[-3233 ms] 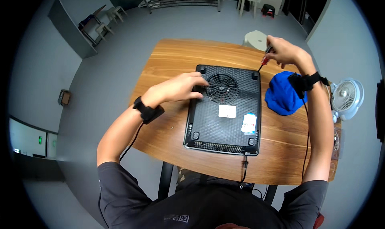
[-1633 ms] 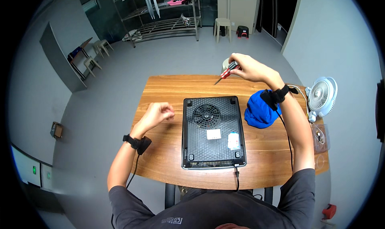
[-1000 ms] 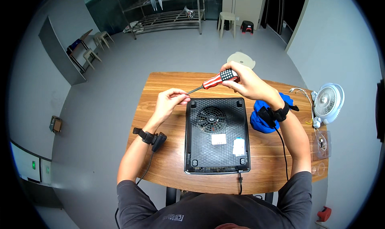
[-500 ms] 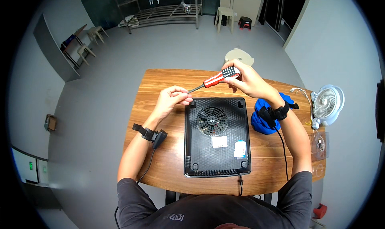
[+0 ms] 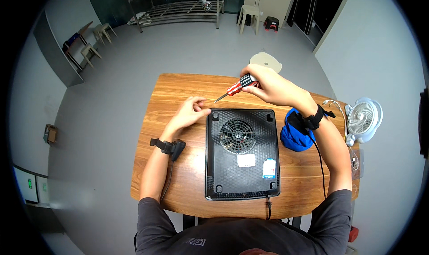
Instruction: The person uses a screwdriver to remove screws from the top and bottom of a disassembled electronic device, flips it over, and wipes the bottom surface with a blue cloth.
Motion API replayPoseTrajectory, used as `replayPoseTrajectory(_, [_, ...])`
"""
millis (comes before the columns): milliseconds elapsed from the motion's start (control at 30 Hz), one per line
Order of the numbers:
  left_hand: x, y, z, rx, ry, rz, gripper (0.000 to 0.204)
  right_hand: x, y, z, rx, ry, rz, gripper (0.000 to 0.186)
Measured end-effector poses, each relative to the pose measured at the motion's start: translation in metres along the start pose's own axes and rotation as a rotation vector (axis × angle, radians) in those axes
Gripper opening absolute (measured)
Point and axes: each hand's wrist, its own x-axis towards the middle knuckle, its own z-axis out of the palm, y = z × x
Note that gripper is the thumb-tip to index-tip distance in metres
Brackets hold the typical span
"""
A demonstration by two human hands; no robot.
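An induction cooktop (image 5: pixel 243 177) lies upside down on the wooden table, its black underside up with a round fan grille (image 5: pixel 237 136), corner feet and two labels. My right hand (image 5: pixel 272 87) is closed round the handle of a screwdriver (image 5: pixel 234 88), red and white with a dark star-patterned end. The screwdriver's shaft slants down to the left, its tip in the air just beyond the cooktop's far left corner. By that corner is my left hand (image 5: pixel 188 113), fingers loosely curled and thumb apart from them. The thumb tip is at the cooktop's edge; I see nothing held there.
A blue cloth bag (image 5: pixel 295 132) lies right of the cooktop, under my right wrist. A white fan (image 5: pixel 361 116) and a clear plastic box (image 5: pixel 356 163) are at the table's right edge. A power cord (image 5: pixel 269 206) leaves the cooktop's near side. A stool (image 5: pixel 266 60) stands beyond the table.
The screwdriver tip has left my left fingers, which were pinched at it and now are apart. My right hand has shifted slightly left with the screwdriver.
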Motion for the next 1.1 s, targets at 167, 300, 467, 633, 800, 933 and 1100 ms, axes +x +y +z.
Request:
replayPoseTrajectory(167, [-0.002,-0.019,0.019,0.072,-0.147,-0.059,0.105,0.023,-0.001,0.013,-0.054,-0.082,-0.086,0.031])
replayPoseTrajectory(300, [-0.005,-0.014,0.020,0.093,-0.157,-0.099,0.109,0.037,-0.005,0.022,-0.062,-0.127,-0.131,0.028])
replayPoseTrajectory(467, [-0.002,-0.017,0.024,0.128,-0.203,-0.110,0.103,0.053,-0.003,0.034,-0.081,-0.209,-0.125,0.028])
replayPoseTrajectory(633, [-0.004,-0.020,0.026,0.093,-0.164,-0.098,0.099,0.065,-0.008,0.039,-0.108,-0.277,-0.086,0.028])
replayPoseTrajectory(800, [-0.002,-0.026,0.027,0.079,-0.173,-0.093,0.098,0.073,-0.010,0.042,-0.130,-0.326,-0.079,0.029])
replayPoseTrajectory(933, [-0.002,-0.020,0.024,0.082,-0.180,-0.074,0.097,0.074,-0.010,0.046,-0.131,-0.338,-0.052,0.027])
replayPoseTrajectory(1100, [-0.002,-0.020,0.023,0.071,-0.174,-0.066,0.096,0.079,-0.013,0.047,-0.123,-0.373,-0.016,0.034])
